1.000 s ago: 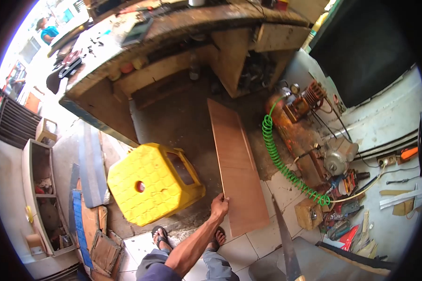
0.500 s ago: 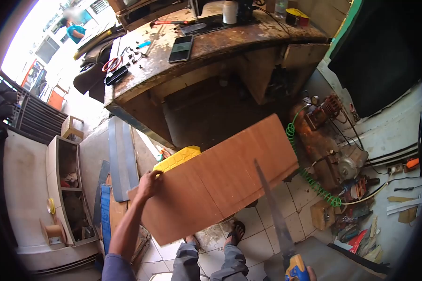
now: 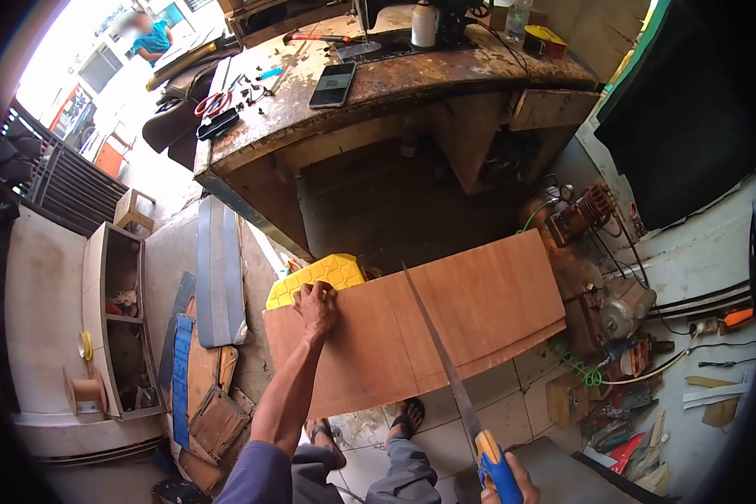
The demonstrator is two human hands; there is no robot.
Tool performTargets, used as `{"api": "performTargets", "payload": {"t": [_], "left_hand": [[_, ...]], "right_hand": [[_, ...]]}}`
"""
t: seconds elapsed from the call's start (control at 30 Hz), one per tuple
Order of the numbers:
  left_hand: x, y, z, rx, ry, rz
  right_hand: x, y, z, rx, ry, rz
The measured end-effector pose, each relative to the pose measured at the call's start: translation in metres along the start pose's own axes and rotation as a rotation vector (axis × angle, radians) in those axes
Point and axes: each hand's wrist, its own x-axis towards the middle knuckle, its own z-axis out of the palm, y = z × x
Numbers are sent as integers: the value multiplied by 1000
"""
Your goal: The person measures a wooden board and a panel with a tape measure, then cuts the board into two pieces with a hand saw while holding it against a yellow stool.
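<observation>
A reddish-brown plywood board [image 3: 479, 294] lies slantwise over a yellow plastic stool [image 3: 315, 275], whose patterned top shows past the board's far left edge. My left hand [image 3: 315, 309] is on the board at that edge, fingers curled over it beside the stool. A handsaw [image 3: 435, 340] is in my right hand [image 3: 512, 480], which wraps round its blue and yellow handle at the bottom of the view. Its long blade overlaps the board, tip at the far edge. A thin dark line crosses the board left of the blade.
Ahead stands a worn workbench [image 3: 286, 126] carrying a phone [image 3: 333, 86], scissors [image 3: 213, 103] and a thread cone [image 3: 423, 25]. An air compressor [image 3: 592, 206] with a green coiled hose is at right. Scrap boards [image 3: 218, 420] and a shelf unit [image 3: 124, 336] are left. A person [image 3: 151, 38] sits far back.
The board has turned flatter and shifted right. My left hand has moved right along its far edge. The saw has come left, its blade now reaching across the board to the far edge.
</observation>
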Motion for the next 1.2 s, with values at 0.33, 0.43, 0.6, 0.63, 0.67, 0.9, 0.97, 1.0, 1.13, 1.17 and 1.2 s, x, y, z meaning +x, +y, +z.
{"api": "performTargets", "payload": {"t": [0.33,0.43,0.6,0.63,0.67,0.9,0.97,1.0,1.13,1.17,1.2], "left_hand": [[-4,17,-7,127,-65,1],[6,18,-9,217,-141,20],[26,13,-10,210,-242,84],[28,16,-14,228,-283,47],[33,25,-19,247,-330,11],[43,86,-12,19,-242,361],[50,93,10,-38,-243,436],[47,88,24,64,-311,412],[40,82,37,48,-327,343],[38,81,34,47,-338,335],[38,82,31,34,-348,319]], "right_hand": [[15,-12,12,91,-84,-66],[16,-15,15,162,-102,61],[40,-43,21,138,-34,-67],[46,-44,23,138,-19,-122],[51,-46,25,140,-2,-121],[54,-50,61,120,-2,12],[57,-49,71,94,6,47],[56,-49,74,82,-1,65],[57,-38,87,49,-2,19],[55,-35,90,32,-3,13],[54,-33,93,16,-2,2]]}}
